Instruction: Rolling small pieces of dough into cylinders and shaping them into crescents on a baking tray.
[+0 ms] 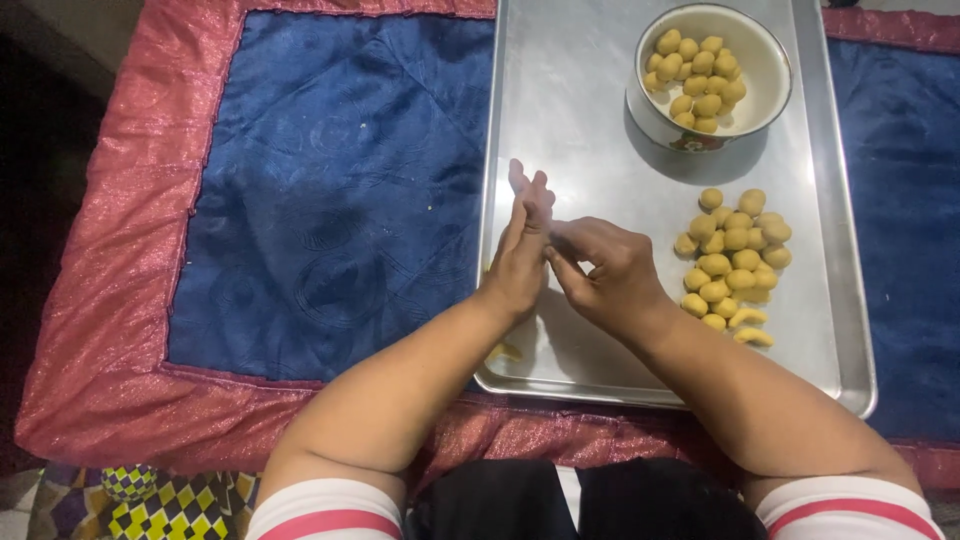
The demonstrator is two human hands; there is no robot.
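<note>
Seen from the head camera, a person works over a steel tray [560,120] set on a blue quilted cloth [340,200] with a red border [130,300]. The left hand [522,255] stands edge-up, fingers straight and open, at the tray's left side. The right hand [605,275] is loosely curled, its fingertips pressed to the left palm; whether anything sits between them cannot be told. Just right of the hands lies a pile of yellow dough balls [735,260], two curved pieces [750,326] at its near edge. A white bowl [770,60] holding more balls stands at the far right.
</note>
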